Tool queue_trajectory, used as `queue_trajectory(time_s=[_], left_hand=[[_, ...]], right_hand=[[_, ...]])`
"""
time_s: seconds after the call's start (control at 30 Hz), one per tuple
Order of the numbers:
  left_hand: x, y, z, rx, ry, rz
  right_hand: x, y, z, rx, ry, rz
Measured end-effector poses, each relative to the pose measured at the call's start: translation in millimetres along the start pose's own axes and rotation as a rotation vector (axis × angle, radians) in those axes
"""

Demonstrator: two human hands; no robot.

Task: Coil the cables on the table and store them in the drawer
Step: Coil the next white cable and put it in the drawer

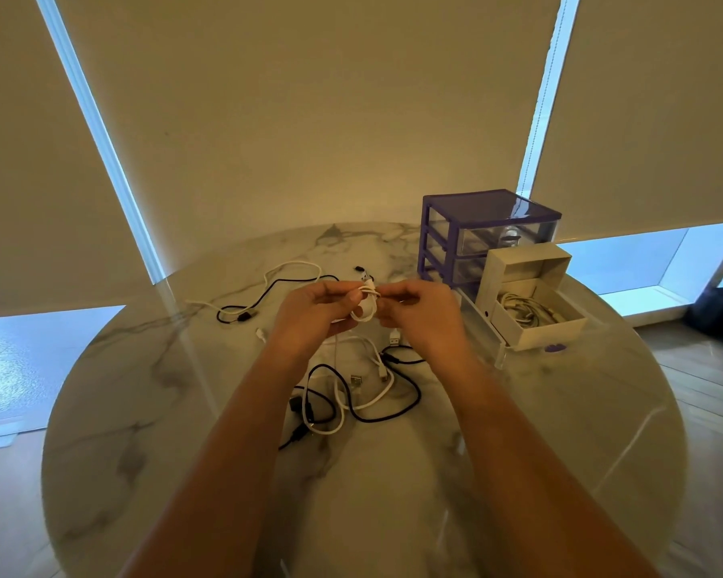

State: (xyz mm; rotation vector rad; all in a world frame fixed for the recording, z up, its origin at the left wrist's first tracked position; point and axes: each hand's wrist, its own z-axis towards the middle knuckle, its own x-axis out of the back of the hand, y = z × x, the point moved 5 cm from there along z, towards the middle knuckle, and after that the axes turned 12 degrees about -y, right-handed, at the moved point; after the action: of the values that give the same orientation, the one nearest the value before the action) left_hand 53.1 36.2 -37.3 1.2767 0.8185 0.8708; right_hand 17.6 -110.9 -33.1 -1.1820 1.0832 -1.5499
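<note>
Above the middle of the round marble table (151, 410), my left hand (314, 314) and my right hand (418, 314) together pinch a small white cable coil (366, 306). A loose end of that white cable hangs down between my wrists. Beneath my hands lies a tangle of black and white cables (360, 394). Farther back on the left lie another white cable and a black cable (268, 294). At the right a purple drawer unit (489, 235) has its clear bottom drawer (483, 327) pulled out.
A white cardboard box (535, 314) with its lid raised sits on the pulled-out drawer and holds white cables. A small purple piece (556, 348) lies beside it. Roller blinds cover the windows behind the table. Wooden floor shows at the right.
</note>
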Motion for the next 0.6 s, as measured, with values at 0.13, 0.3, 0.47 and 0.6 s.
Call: queue_trajectory(time_s=[0.13,0.3,0.47,0.6], left_hand=[[1.0,0.2,-1.1,-0.004,-0.003,-0.044],[-0.5,3.8,-3.1,-0.023,-0.007,-0.052],[1.4,5.3,-3.6,-0.041,-0.004,-0.012],[0.3,8.0,-3.9,-0.088,0.002,0.007]], right_hand=[[-5.6,1.6,-1.4,-0.069,-0.102,0.337],[-8.6,7.4,1.8,-0.081,-0.133,0.400],[-11.2,10.6,-0.8,-0.156,-0.196,0.399],[-18.7,8.3,-1.1,-0.203,-0.306,0.521]])
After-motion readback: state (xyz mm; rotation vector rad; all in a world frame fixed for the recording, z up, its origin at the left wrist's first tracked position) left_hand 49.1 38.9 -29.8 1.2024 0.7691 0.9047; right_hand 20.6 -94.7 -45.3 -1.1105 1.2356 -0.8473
